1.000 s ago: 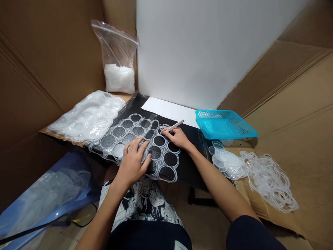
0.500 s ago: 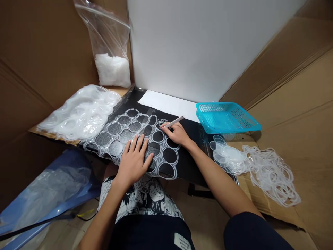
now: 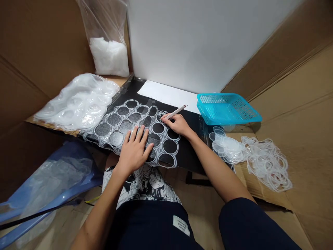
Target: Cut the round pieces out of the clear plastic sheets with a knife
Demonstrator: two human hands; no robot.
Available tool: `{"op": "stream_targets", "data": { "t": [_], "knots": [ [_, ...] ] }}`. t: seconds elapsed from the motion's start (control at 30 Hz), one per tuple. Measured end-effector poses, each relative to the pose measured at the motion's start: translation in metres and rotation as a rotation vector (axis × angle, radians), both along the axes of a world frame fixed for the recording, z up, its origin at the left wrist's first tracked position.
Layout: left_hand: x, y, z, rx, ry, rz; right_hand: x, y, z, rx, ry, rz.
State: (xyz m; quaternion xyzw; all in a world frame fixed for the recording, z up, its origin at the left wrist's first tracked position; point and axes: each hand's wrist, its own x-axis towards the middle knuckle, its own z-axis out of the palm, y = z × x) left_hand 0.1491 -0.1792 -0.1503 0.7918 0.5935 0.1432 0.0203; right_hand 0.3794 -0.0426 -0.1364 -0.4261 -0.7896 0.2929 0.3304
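Across the black bench (image 3: 186,156) lay a clear plastic sheet (image 3: 163,136) full of round and oval openings, its near edge toward the person's lap. The left hand (image 3: 134,149) rested palm down on the middle of its near side, fingers spread and its grip released. Toward the sheet's far right corner, the right hand (image 3: 178,124) had its grip closed around a white pen-shaped tool (image 3: 175,112), slanted with its dark-tipped end up to the far right; the fingers hid the lower end. Thin clear loops (image 3: 162,114) lay just beyond those fingertips.

To the far left stood a clear plastic bag (image 3: 106,21), its top cut off by the view; a white, fluffy-looking mass (image 3: 110,57) filled the lower part, and clear film rose above it. Nearer, a pile of glossy clear sheets (image 3: 78,104) was heaped on cardboard. Low on the near left, a blue plastic object (image 3: 74,151), of a kind I could not tell, bore crumpled clear film (image 3: 57,173).

Along the far side of the bench lay a strip of white paper (image 3: 169,93), its right end close to a turquoise basket (image 3: 229,123). The basket sat level, its lattice walls and blue floor showing, with something clear partly visible under its near edge. Nearer on the right were a loose pile of translucent oval discs (image 3: 229,149) and, touching it, a tangle of clear rings (image 3: 270,165) on cardboard.
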Motion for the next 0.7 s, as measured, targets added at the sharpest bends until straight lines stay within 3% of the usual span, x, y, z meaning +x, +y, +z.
{"op": "stream_targets", "data": {
  "t": [0.27,0.53,0.7],
  "knots": [
    [0.0010,-0.0011,0.0018,0.002,0.001,0.006,-0.0058,-0.0036,0.0000,0.130,-0.159,-0.094],
    [0.0010,-0.0011,-0.0003,0.021,-0.022,0.006,-0.0024,0.0020,-0.0031,-0.028,0.039,-0.073],
    [0.0008,-0.0014,-0.0029,0.037,-0.035,0.006,-0.0017,0.0017,-0.0028,-0.041,-0.031,-0.056]
  ]
}}
